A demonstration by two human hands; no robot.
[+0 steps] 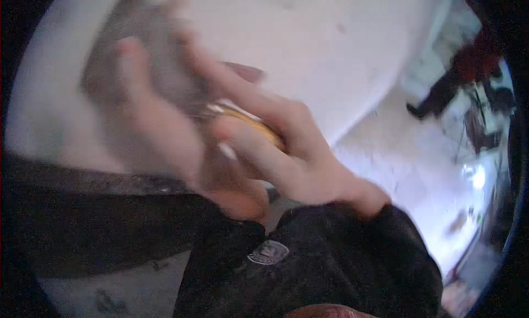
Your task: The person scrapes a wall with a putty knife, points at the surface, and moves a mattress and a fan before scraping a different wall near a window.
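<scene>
Motion smears both hands, which are close together in the middle left of the head view. My left hand (165, 130) is closed around a dark grey, flat, slab-like piece (160, 59), its thumb lying along the near face. My right hand (297, 158) is closed on a slim yellow thing with a pale, shiny end (250, 122), and that end points at the lower edge of the grey piece. Two right fingers stretch up along the grey piece's right side. Behind them shows a small reddish-brown shape (245, 71). What kind of thing the yellow one is, I cannot tell.
Beneath the hands spreads a large pale surface (341, 48) with a curved right edge. A dark border (99, 180) runs along its near left side. At the far right a person in dark red and black clothing (474, 64) appears, with bright light on the floor (408, 180).
</scene>
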